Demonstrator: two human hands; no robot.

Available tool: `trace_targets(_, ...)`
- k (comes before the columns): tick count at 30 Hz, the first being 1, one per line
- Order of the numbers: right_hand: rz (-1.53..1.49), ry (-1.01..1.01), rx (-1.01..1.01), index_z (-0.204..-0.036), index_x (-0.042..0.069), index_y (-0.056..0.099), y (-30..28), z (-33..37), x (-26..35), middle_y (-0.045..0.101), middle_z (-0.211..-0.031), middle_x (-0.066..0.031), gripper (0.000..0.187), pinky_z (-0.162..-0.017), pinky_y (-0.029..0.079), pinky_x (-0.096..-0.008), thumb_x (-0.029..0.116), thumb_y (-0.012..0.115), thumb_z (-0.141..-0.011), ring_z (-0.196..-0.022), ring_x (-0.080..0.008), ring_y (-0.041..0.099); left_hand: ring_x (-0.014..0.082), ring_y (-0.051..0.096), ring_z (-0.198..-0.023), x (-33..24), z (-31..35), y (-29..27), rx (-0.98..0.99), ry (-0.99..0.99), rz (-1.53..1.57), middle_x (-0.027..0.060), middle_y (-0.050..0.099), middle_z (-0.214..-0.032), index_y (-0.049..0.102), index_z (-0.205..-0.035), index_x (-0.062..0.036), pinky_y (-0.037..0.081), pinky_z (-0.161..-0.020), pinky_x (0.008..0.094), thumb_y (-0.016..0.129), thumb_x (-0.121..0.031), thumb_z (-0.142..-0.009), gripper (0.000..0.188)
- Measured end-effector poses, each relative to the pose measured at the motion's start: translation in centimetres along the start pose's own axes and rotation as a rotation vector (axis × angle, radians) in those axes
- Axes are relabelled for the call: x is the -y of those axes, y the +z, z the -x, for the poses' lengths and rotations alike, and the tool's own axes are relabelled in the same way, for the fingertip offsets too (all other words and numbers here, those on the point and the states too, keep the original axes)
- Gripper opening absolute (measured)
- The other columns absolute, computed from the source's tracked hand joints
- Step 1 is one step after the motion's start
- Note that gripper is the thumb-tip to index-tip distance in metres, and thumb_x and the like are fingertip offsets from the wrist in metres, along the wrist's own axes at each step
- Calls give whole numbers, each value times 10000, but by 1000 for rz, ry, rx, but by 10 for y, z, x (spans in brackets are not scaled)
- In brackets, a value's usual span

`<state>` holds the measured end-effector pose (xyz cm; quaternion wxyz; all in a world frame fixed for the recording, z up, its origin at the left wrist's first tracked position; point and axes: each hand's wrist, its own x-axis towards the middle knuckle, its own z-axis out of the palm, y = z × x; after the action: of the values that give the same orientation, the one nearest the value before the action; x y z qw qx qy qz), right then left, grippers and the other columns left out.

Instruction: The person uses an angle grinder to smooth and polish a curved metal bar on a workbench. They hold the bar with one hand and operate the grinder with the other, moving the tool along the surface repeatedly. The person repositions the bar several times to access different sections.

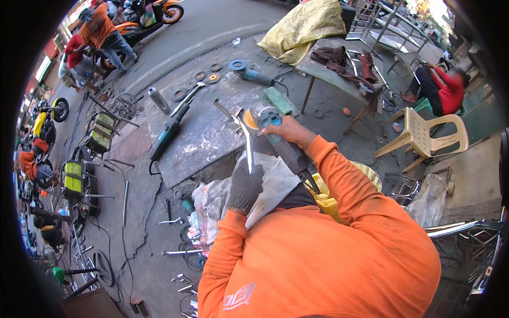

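Note:
My left hand (pixel 246 185), in a dark grey glove, is closed around a shiny bent metal tube (pixel 248 143) with a bracket-like cross piece at its far end. My bare right hand (pixel 290 131) grips a blue and dark grey angle grinder (pixel 282 148). The grinder's orange disc (pixel 250 120) is right beside the metal tube, close to the cross piece; whether they touch I cannot tell. A pale cloth (pixel 278 177) covers my lap beneath both hands.
On the worn metal plate (pixel 185 153) lie a long teal power tool (pixel 168 135), another grinder (pixel 254 75), several discs (pixel 212 78), a green box (pixel 278 100) and a silver bottle (pixel 159 100). A beige chair (pixel 416 137) stands right; welding machines (pixel 101 132) stand left. People and motorbikes are beyond.

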<state>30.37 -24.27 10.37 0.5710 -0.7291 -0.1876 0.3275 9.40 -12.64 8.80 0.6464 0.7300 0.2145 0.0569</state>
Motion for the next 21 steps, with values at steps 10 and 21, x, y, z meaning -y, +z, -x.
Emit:
trace_targets(10, 11, -3, -75, -1171, -44, 670, -12, 22, 0, 699, -1043, -132, 650, -827, 519, -346, 386, 873, -729, -936, -201, 634, 139, 565, -529, -10, 6, 15, -11, -47, -83, 48, 602, -699, 600, -1173, 16, 463, -481, 305, 571, -144, -934, 289)
trace_targets(21, 87, 55, -23, -1212, -24, 653, -10, 26, 9, 676, -1104, -124, 638, -865, 494, -336, 396, 840, -769, -981, -206, 630, 195, 614, -518, -2, 5, 9, -35, 6, -147, 98, 620, -651, 598, -1087, 3, 483, -504, 372, 580, -159, -931, 226)
